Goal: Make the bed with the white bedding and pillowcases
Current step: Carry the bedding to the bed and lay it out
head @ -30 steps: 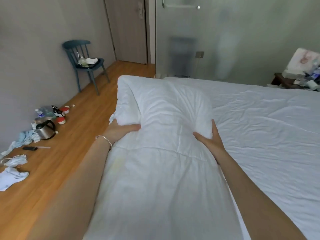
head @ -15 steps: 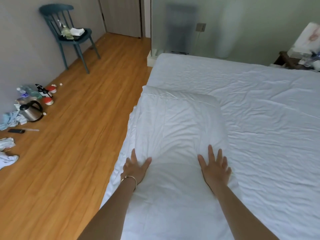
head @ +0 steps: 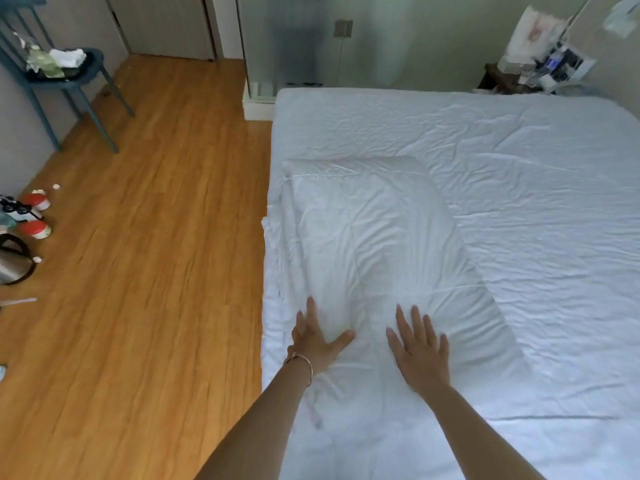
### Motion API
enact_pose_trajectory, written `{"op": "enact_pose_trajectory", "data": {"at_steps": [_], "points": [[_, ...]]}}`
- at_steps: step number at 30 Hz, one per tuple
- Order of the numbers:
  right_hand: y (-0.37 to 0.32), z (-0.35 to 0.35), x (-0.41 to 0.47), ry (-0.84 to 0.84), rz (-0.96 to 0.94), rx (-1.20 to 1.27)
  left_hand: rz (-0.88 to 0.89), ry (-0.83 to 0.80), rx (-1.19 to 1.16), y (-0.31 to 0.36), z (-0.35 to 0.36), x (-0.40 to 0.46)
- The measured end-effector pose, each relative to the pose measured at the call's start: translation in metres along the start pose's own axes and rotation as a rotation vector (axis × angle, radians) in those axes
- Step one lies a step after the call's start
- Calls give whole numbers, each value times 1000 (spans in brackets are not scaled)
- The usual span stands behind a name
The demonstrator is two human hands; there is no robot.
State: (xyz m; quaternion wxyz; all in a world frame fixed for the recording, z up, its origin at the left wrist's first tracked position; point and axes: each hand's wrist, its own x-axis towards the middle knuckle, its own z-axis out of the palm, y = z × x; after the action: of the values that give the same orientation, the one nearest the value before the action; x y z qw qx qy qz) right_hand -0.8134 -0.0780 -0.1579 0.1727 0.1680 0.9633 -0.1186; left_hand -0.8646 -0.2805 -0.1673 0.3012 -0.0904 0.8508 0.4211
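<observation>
I see pillow (head: 374, 244) on bed (head: 519, 168), at floor-side edge. Long axis runs away from hands. Left hand (head: 317, 337), right hand (head: 420, 351): both flat, fingers spread, pressing pillow's near end, pinching nothing. Left hand nearer bed edge.

One white wrinkled pillow (head: 377, 244); one white-sheeted bed (head: 519, 188); two bare hands; one thin metal bangle (head: 304, 365); one blue wooden chair (head: 59, 81); two red-capped white containers; one steel kettle (head: 12, 261)
</observation>
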Motion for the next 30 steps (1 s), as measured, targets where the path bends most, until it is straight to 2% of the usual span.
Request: {"op": "enact_pose_trajectory", "data": {"at_steps": [4,9,13,18,21,24,26,30], "points": [[-23,10,-27,-19,16,128,56,154,-398,-3,-6,-17],[-14,-9,-33,-52,-23,241,-8,132,-665,33,-19,-9],[2,-45,-30,-49,-98,388,130,27,-577,65,-24,0],[30,-92,5,-128,-291,755,296,-103,-279,121,-3,15],[58,-117,36,-265,-392,824,410,43,-306,148,35,18],[94,-130,58,-383,-460,900,435,172,-343,172,69,8],[122,-136,64,-448,-512,891,395,222,-396,202,90,2],[166,-151,64,-436,-522,916,200,329,-777,260,114,-7]]}}
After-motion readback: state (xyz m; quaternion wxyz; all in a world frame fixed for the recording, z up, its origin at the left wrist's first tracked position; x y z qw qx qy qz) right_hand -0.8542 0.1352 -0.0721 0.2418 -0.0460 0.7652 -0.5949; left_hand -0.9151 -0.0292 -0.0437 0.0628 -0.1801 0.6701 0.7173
